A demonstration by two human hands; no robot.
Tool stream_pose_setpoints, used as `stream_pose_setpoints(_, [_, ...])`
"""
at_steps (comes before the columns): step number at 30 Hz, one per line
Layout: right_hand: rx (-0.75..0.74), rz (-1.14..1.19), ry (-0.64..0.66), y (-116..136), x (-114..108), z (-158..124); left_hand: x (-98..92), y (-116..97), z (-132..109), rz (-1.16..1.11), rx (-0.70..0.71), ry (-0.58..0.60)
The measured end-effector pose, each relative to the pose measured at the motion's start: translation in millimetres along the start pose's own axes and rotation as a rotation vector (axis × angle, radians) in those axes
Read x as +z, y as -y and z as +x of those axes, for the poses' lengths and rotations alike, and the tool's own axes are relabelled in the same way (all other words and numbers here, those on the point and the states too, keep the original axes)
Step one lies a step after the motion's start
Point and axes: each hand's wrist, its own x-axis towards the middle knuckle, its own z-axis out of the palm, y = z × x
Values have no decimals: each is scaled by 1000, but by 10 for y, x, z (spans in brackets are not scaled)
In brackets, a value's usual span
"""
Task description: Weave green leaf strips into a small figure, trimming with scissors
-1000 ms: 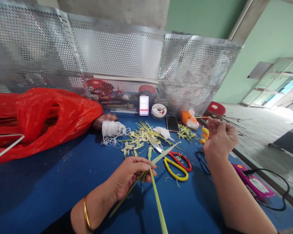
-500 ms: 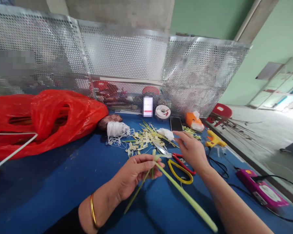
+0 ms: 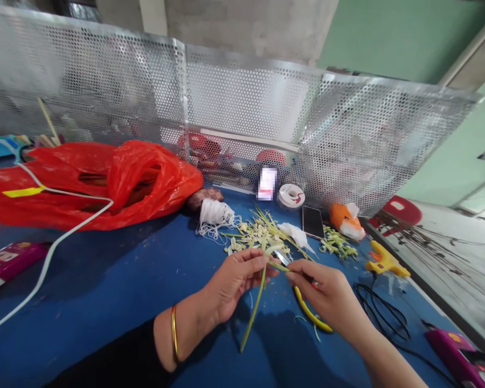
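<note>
My left hand [image 3: 236, 277], a gold bangle at its wrist, pinches several pale green plant strips [image 3: 252, 318] where they cross at the fingertips. One strip hangs down from there toward the table. My right hand [image 3: 325, 285] is closed in a pinch on a green strip that runs across to the left fingers. Partly hidden under the right hand lie scissors, with their yellow handle [image 3: 312, 313] and a bit of blade [image 3: 282, 257] showing. Just beyond the hands is a pile of cut green scraps [image 3: 258, 233].
Behind the scraps lie white string [image 3: 215, 212], a white roll [image 3: 291, 195], a tissue [image 3: 296, 235] and a dark phone [image 3: 313, 221]. A red plastic bag [image 3: 153, 183] fills the left. A yellow glue gun [image 3: 386, 261] with its cable is at right. Perforated metal panels [image 3: 242, 97] stand behind.
My right hand has come down from above the scissors and now pinches a strip. The long strip no longer slants to the lower right. The view has turned left.
</note>
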Motion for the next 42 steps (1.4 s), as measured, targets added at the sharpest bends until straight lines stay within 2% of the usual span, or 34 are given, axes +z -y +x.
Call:
stream_pose_setpoints(3, [-123,-164,-38,4,40,8,-1,17,15,-36,-13,-83])
stream_pose_setpoints(6, [-192,-265,-61,34,82,9,13,12,15,-53,22,-95])
stream_pose_setpoints(12, [-242,-272,-217,31,58,-14,80,-50,-42,51,104,-135])
stream_pose_setpoints(17, [-295,-334,-348,29,38,-39,113,-84,-80,172,188,-44])
stream_pose_setpoints(21, [-359,-401,-395,61,67,-41,96,-72,-65,137,215,-19])
stream_pose_setpoints(25, [-357,-410,-380,89,80,-37,77,-38,-54,38,142,-49])
stream_pose_setpoints(29, [-326,-383,-359,74,89,-44,72,-5,-71,39,64,-7])
stream_pose_setpoints(34, [-216,-231,-301,87,88,-37,74,29,-67,44,-15,8])
stream_pose_setpoints(39, [-21,-23,-83,148,100,-20,130,28,-67,180,60,-109])
stream_pose_setpoints(42, [56,60,14,155,137,-6,155,16,-77,255,113,-124])
